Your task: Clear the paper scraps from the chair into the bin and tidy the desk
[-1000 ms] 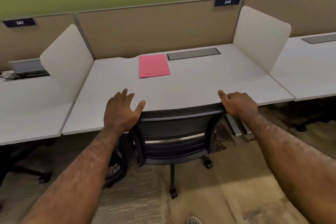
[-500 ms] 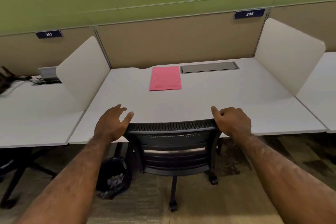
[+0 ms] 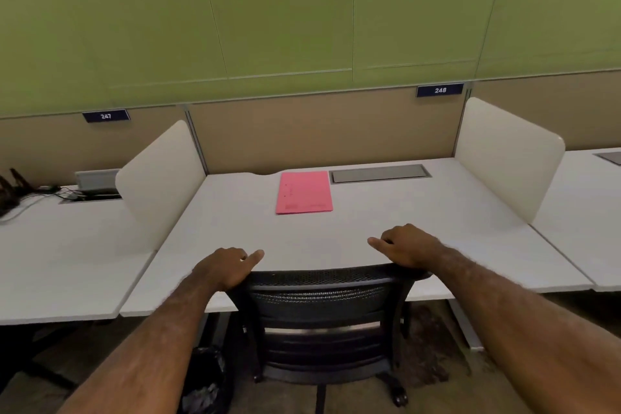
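A black mesh-backed office chair point(image 3: 322, 306) stands pushed up to the white desk point(image 3: 386, 228), its seat hidden under the desktop. My left hand point(image 3: 225, 267) grips the top left corner of the backrest. My right hand point(image 3: 408, 245) grips the top right corner, fingers curled over the rim. A pink folder point(image 3: 304, 192) lies flat near the back of the desk. A black bin point(image 3: 205, 383) with a dark liner stands on the floor under the desk, left of the chair. No paper scraps are visible.
White side dividers point(image 3: 158, 178) point(image 3: 507, 155) flank the desk. A grey cable hatch point(image 3: 379, 173) sits at the back right. The left neighbouring desk point(image 3: 50, 245) holds cables and an open hatch. Carpeted floor lies below.
The view has tilted up and moved closer. My left hand went from hovering open beside the backrest to gripping its top left corner. My right hand stays on the right corner.
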The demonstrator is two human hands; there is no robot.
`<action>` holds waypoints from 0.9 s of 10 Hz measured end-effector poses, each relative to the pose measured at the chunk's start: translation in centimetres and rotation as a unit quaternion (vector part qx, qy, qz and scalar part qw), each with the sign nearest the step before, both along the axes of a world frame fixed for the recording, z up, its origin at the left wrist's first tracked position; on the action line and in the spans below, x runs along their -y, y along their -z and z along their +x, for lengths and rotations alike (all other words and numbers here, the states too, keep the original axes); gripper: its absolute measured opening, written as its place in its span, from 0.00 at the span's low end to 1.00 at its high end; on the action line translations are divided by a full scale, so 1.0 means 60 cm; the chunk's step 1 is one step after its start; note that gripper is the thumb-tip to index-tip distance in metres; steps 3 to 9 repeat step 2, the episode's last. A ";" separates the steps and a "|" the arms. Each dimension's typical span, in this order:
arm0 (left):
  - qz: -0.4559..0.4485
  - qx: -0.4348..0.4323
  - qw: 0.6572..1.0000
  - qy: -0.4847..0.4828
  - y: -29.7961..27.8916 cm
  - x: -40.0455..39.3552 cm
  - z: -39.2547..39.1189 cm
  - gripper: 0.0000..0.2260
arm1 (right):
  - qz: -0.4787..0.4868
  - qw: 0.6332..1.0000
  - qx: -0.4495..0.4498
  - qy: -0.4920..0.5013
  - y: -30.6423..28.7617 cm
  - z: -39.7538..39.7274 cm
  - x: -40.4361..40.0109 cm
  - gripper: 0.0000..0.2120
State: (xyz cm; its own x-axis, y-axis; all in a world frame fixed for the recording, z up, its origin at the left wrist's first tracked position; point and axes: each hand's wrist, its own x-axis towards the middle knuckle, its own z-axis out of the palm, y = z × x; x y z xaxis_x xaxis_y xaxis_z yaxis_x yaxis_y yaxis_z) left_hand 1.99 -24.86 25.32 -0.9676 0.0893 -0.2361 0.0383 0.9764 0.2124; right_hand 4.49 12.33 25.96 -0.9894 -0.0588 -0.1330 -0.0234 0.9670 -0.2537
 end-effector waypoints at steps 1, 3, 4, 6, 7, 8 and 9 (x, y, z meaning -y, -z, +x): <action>-0.007 -0.004 1.000 0.021 -0.040 -0.014 -0.018 0.33 | -0.003 0.999 -0.044 -0.020 -0.053 -0.027 0.036 0.27; -0.013 -0.036 0.999 0.025 -0.104 -0.023 -0.053 0.35 | -0.013 0.993 -0.114 -0.038 -0.128 -0.059 0.073 0.26; -0.013 -0.036 0.999 0.025 -0.104 -0.023 -0.053 0.35 | -0.013 0.993 -0.114 -0.038 -0.128 -0.059 0.073 0.26; -0.013 -0.036 0.999 0.025 -0.104 -0.023 -0.053 0.35 | -0.013 0.993 -0.114 -0.038 -0.128 -0.059 0.073 0.26; -0.013 -0.036 0.999 0.025 -0.104 -0.023 -0.053 0.35 | -0.013 0.993 -0.114 -0.038 -0.128 -0.059 0.073 0.26; -0.013 -0.036 0.999 0.025 -0.104 -0.023 -0.053 0.35 | -0.013 0.993 -0.114 -0.038 -0.128 -0.059 0.073 0.26; -0.013 -0.036 0.999 0.025 -0.104 -0.023 -0.053 0.35 | -0.013 0.993 -0.114 -0.038 -0.128 -0.059 0.073 0.26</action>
